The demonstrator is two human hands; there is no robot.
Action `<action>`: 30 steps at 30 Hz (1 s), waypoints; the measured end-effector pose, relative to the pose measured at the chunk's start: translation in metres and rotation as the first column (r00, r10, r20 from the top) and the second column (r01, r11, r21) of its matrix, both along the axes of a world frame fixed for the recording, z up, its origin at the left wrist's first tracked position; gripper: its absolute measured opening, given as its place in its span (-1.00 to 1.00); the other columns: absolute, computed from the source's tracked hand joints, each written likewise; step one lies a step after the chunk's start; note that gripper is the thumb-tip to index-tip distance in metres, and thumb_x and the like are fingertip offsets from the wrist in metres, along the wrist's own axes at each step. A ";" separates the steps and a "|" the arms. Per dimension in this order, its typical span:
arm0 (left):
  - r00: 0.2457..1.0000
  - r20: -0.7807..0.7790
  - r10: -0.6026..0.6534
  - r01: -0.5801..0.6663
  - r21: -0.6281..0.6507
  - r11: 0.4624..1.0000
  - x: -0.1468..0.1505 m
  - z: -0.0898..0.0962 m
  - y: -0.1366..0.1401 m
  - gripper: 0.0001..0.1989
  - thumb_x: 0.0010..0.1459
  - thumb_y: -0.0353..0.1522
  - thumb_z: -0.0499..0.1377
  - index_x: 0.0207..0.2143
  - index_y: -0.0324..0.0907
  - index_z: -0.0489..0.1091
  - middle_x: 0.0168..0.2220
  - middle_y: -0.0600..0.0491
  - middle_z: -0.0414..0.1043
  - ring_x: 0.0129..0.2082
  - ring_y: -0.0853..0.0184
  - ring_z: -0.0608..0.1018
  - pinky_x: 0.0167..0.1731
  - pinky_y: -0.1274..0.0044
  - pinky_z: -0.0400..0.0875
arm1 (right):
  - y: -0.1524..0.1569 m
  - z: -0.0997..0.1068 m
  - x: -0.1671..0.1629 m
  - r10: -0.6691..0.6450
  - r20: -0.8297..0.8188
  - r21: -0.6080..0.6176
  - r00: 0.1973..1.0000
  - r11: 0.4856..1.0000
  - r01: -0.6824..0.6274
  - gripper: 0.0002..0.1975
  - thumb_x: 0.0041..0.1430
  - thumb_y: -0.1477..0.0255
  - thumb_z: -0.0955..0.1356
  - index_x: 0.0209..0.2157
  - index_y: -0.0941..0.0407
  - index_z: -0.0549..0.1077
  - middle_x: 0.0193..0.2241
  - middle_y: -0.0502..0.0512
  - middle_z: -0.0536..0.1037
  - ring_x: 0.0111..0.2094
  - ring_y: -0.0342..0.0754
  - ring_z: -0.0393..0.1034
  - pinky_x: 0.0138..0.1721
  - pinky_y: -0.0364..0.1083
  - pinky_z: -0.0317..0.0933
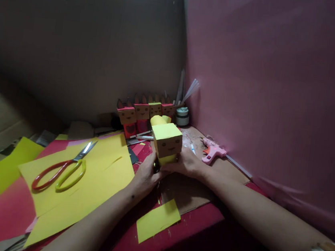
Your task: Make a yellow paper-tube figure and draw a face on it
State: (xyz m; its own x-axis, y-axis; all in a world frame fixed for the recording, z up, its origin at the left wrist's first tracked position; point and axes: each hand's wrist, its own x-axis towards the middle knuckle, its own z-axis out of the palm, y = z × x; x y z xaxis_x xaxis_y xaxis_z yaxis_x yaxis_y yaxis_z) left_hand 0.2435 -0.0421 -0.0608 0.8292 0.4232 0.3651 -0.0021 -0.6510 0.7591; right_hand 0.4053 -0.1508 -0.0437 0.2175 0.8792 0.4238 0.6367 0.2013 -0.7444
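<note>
My left hand (147, 170) and my right hand (183, 162) are closed around the lower part of a cardboard box figure (168, 143). Its square head has a drawn face, a yellow paper top and yellow paper below the face. Behind it stand rolled yellow paper pieces (158, 120). Just in front of my hands lies a yellow paper rectangle (158, 220). To the left, scissors (68, 170) with one red and one yellow-green handle rest on a large yellow sheet (100, 186).
Several similar box figures (141, 112) with ear-like points line the back. A pink glue gun (213, 151) lies at the right by the pink wall, near a white lidded jar (182, 116) and white sticks (192, 90). Pink paper (9, 212) spreads at the left.
</note>
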 end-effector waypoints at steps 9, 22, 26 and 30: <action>0.996 0.026 0.087 -0.089 0.073 0.993 -0.002 -0.002 0.003 -0.71 0.00 -0.47 0.19 -0.18 -0.09 0.38 -0.22 0.02 0.51 -0.16 0.15 0.56 -0.12 0.32 0.51 | 0.004 -0.003 0.010 -0.087 -0.139 -0.038 0.986 0.996 0.083 -0.46 -0.11 0.31 0.59 -0.06 0.12 0.51 -0.15 0.17 0.64 -0.14 0.15 0.54 -0.15 0.05 0.45; 0.987 0.017 0.162 -0.162 -0.013 0.987 -0.001 -0.006 0.017 -0.74 0.05 -0.44 0.16 -0.17 -0.15 0.46 -0.19 -0.05 0.60 -0.18 0.13 0.61 -0.12 0.28 0.50 | -0.001 0.001 0.006 -0.070 -0.139 0.073 0.988 0.994 0.081 -0.45 -0.12 0.23 0.57 -0.08 0.12 0.45 -0.15 0.15 0.62 -0.14 0.15 0.52 -0.14 0.05 0.41; 0.997 0.003 0.074 -0.073 -0.099 0.992 0.002 -0.003 0.011 -0.61 -0.01 -0.34 0.29 -0.07 -0.17 0.43 -0.18 -0.05 0.61 -0.20 0.14 0.63 -0.18 0.33 0.54 | 0.001 -0.001 0.003 -0.106 -0.130 0.062 0.986 0.991 0.115 -0.35 -0.14 0.22 0.58 -0.02 0.11 0.40 -0.13 0.16 0.60 -0.13 0.16 0.50 -0.11 0.09 0.38; 1.000 0.002 0.022 -0.021 -0.141 0.990 0.001 0.002 0.001 -0.39 -0.10 -0.31 0.39 0.05 -0.16 0.39 -0.06 -0.05 0.59 -0.07 0.10 0.60 -0.07 0.32 0.51 | 0.003 -0.003 0.003 -0.072 -0.120 0.025 0.990 0.997 0.076 -0.33 -0.15 0.18 0.59 -0.04 0.16 0.39 -0.16 0.19 0.58 -0.11 0.19 0.48 -0.04 0.15 0.37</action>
